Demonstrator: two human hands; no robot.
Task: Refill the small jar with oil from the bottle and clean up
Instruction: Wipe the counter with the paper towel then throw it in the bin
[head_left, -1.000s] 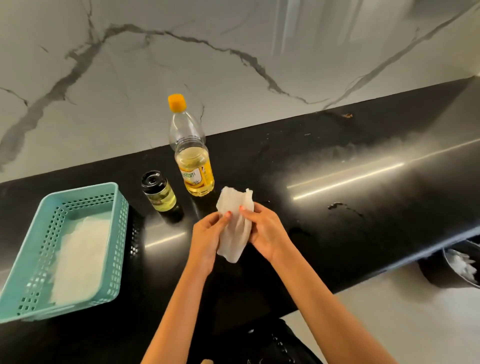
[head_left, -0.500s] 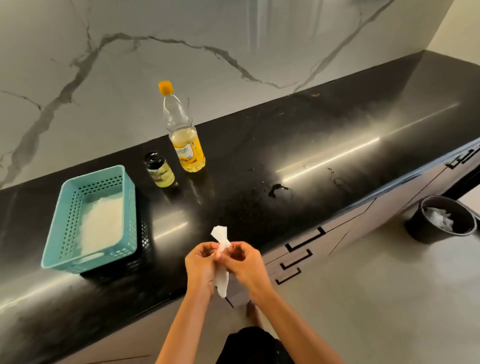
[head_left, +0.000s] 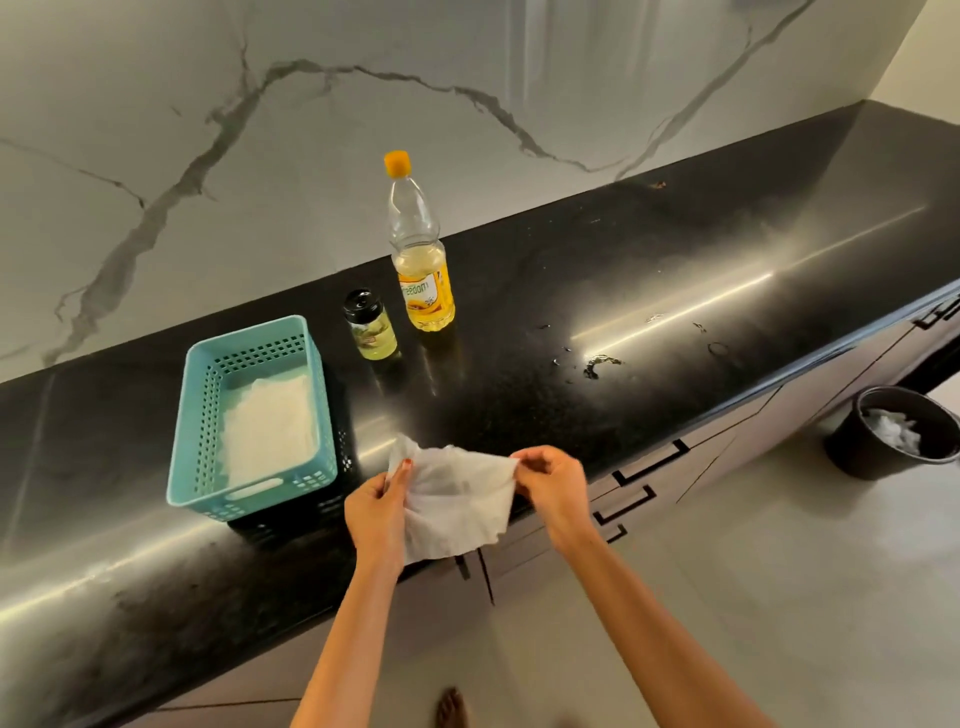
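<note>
A clear oil bottle (head_left: 422, 260) with an orange cap stands capped on the black counter (head_left: 649, 270), partly filled with yellow oil. Just left of it sits the small jar (head_left: 370, 326) with a black lid and pale oil inside. A white paper tissue (head_left: 457, 499) is stretched out above the counter's front edge. My left hand (head_left: 375, 506) pinches its left side and my right hand (head_left: 551, 480) pinches its right corner. Small wet spill marks (head_left: 597, 364) lie on the counter to the right of the bottle.
A teal perforated basket (head_left: 200, 415) holding white tissues sits at the left of the counter. A black bin (head_left: 878, 457) with crumpled white paper stands on the floor at right. Drawer fronts with black handles (head_left: 634, 486) run below the counter. A marble wall rises behind.
The tissue was folded and bunched between both hands; now my hands have pulled apart and spread it open. The view has drawn back from the counter.
</note>
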